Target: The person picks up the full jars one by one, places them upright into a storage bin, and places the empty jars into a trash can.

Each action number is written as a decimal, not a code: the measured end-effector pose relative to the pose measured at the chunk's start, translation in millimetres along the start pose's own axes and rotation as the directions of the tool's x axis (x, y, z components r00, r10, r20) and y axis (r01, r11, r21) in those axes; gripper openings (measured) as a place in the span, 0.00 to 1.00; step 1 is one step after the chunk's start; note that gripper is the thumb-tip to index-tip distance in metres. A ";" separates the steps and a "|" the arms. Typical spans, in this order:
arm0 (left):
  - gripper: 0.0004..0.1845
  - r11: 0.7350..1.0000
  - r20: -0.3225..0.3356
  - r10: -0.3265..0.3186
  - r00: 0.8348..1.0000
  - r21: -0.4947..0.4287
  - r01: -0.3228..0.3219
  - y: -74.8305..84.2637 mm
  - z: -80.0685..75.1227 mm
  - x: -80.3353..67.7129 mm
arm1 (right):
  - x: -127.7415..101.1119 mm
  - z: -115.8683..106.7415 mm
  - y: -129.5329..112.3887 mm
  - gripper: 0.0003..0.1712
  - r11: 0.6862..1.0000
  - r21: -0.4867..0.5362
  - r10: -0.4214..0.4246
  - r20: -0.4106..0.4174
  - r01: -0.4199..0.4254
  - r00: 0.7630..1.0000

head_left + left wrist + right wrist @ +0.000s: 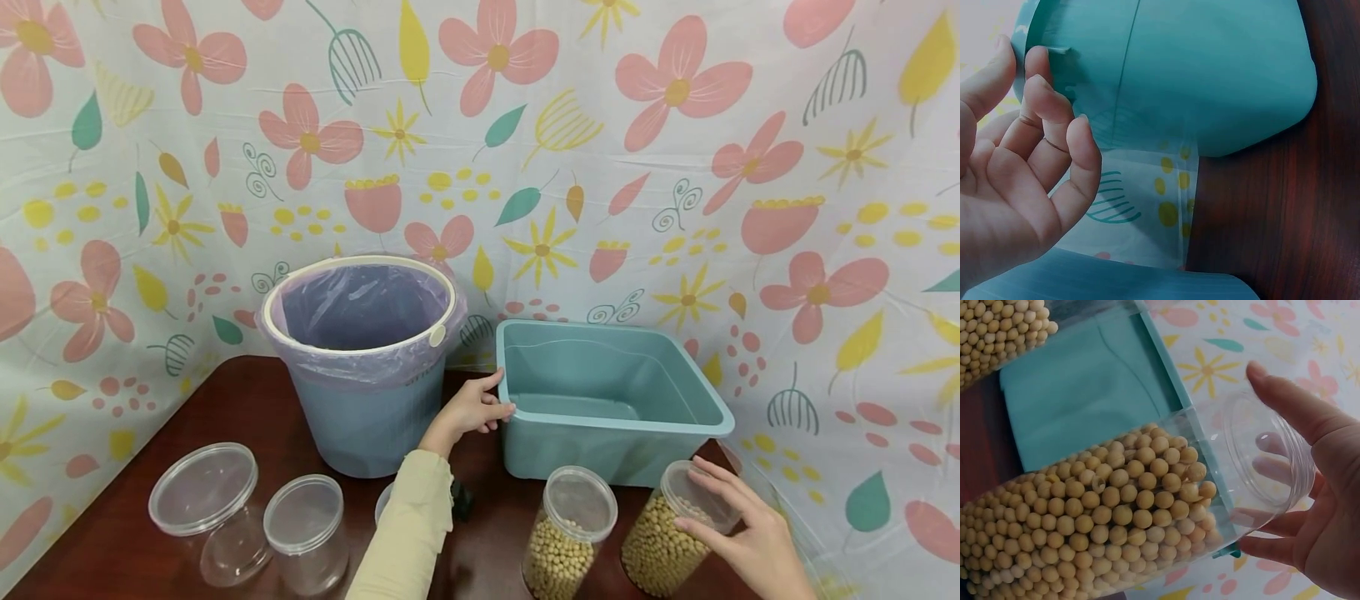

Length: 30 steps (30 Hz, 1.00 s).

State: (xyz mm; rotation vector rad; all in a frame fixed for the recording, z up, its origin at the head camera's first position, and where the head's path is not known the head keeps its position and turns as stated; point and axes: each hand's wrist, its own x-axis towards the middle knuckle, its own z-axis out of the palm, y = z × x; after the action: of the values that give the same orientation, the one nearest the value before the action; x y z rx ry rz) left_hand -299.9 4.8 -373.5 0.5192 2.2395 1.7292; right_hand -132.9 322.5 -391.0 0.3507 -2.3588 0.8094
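Note:
My left hand (495, 400) pinches the near left corner of the rim of an empty teal tub (622, 421), thumb on top and fingers curled beneath. In the left wrist view the left hand (1019, 59) is at the teal tub's (1210, 62) rim. My right hand (705, 500) grips the top of a clear jar of soybeans (660, 546), lying tilted at the front right. The right wrist view shows the right hand (1272, 456) wrapped round the mouth end of this soybean jar (1116, 506), which is about two-thirds full.
A second soybean jar (566, 537) stands left of the first. A blue bucket (363, 417) lined with a purple bag stands left of the tub. Two empty lidded jars (206, 512) (307, 525) sit at the front left of the brown table (247, 408). A floral cloth (675, 167) backs the table.

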 end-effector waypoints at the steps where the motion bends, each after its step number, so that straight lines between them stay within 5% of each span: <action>1: 0.37 1.000 -0.001 0.000 1.000 0.003 0.000 -0.3 -0.2 0.2 | -0.4 0.3 0.7 0.32 1.000 0.014 -0.006 0.003 0.006 1.000; 8: 0.36 1.000 0.002 -0.003 1.000 0.008 0.003 1.3 -0.6 -1.7 | -2.2 1.4 6.1 0.37 0.997 0.056 -0.048 -0.005 0.049 0.999; 16: 0.35 1.000 0.018 -0.006 1.000 0.018 0.006 22.5 -1.7 -19.2 | -7.3 1.5 1.4 0.33 0.992 0.019 0.122 0.000 -0.122 0.993; 23: 0.36 1.000 0.006 -0.011 1.000 0.016 0.011 1.2 -1.4 -3.7 | -8.6 6.1 0.0 0.32 0.985 0.023 0.173 -0.044 -0.172 0.984; 30: 0.37 0.999 0.017 -0.034 0.999 0.008 0.034 -2.4 -1.6 1.0 | -8.4 9.3 -1.9 0.30 0.953 0.115 0.291 -0.070 -0.282 0.954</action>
State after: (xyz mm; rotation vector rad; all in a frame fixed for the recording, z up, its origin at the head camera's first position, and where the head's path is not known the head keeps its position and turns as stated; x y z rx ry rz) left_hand -301.7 3.4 -375.4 0.4924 2.2310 1.6939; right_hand -129.9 315.6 -401.2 0.0116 -2.3218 1.0629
